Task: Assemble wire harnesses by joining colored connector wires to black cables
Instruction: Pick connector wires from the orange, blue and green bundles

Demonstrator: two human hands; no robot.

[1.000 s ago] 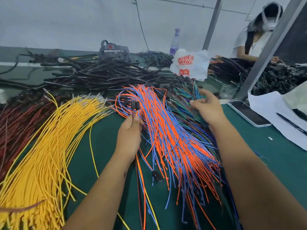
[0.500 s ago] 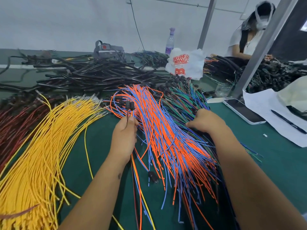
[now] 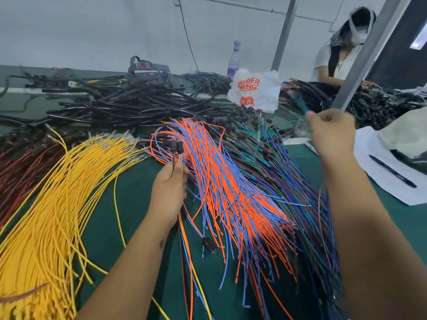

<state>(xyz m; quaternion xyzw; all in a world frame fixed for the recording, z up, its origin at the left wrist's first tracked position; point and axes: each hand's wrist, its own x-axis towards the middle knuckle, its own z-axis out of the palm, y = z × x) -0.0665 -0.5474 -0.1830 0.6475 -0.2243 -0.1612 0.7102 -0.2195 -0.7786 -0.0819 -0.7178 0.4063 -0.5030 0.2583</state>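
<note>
Wires freshly pulled from the green-blue pile rise pinched in the right hand; left hand grips connector leads, ready for joining.

A dark green worktop carried heaps of wire. At its left lay a fan of thin yellow wires, with dark red wires beside them. In the middle sprawled a bundle of orange and blue wires, then a tangle of green, blue and purple wires. Farther back lay a pile of black cables, a white plastic bag printed in red, and, at the right, white paper sheets bearing a dark pen.
</note>
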